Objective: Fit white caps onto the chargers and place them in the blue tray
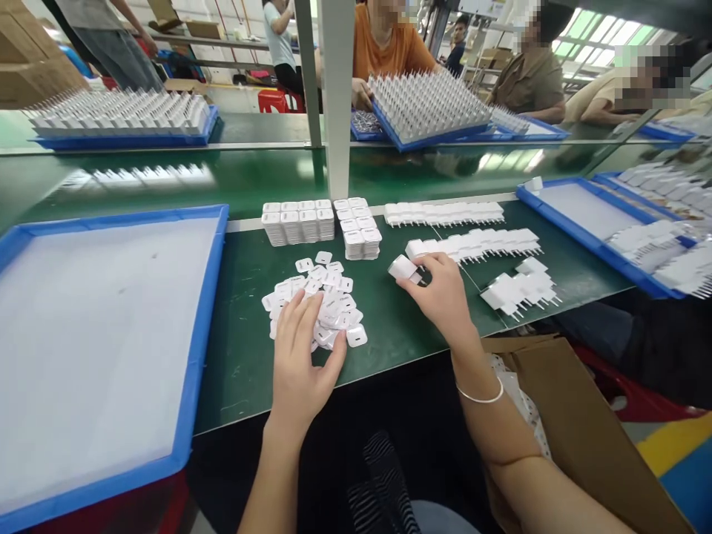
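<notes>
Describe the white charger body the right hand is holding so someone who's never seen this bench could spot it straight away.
Start at the green bench and find the loose heap of small white plates under the left hand. Just right of it, the right hand pinches one white charger body. Unlike the charger rows lying behind, it is alone and held in fingers.

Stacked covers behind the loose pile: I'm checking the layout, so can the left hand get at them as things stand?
Probably yes. The left hand rests on the loose pile, and the stacked covers sit just beyond it with only bare mat between.
</notes>
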`<state>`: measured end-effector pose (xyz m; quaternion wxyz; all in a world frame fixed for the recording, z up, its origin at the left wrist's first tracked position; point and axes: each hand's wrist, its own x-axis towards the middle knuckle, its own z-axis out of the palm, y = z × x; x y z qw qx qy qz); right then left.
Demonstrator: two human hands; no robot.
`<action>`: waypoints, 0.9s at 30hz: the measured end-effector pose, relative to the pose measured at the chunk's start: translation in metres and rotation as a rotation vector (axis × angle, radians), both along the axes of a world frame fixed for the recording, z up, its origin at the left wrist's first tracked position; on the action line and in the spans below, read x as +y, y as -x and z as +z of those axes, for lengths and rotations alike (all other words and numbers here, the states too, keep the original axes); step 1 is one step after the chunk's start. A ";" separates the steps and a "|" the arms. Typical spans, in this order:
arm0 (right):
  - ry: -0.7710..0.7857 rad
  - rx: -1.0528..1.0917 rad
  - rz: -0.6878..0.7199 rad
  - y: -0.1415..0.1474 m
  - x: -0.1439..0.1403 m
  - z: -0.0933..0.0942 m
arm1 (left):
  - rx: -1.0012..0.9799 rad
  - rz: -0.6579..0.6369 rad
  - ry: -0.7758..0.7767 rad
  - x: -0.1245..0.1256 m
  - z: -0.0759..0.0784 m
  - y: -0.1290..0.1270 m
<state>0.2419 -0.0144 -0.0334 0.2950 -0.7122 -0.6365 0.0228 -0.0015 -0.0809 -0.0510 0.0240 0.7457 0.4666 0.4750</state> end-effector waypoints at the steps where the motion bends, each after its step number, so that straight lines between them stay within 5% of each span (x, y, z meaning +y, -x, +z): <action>1: 0.035 -0.015 -0.037 0.002 0.001 0.000 | 0.015 -0.005 -0.025 0.000 0.000 -0.001; 12: 0.336 -0.202 -0.213 0.025 0.034 0.023 | 0.077 -0.098 0.085 0.004 -0.004 0.003; 19: 0.357 -0.116 -0.154 0.021 0.032 0.027 | -0.035 -0.175 0.182 0.002 -0.002 0.004; 22: 0.296 -0.071 -0.035 0.020 -0.002 0.024 | -0.328 -0.154 0.180 -0.013 0.003 -0.006; 24: 0.171 0.002 0.067 0.026 -0.034 0.016 | -0.558 -0.168 0.313 -0.027 0.005 -0.019; 27: -0.249 0.341 0.185 0.047 -0.082 -0.005 | -0.745 -0.265 0.538 -0.047 0.006 -0.042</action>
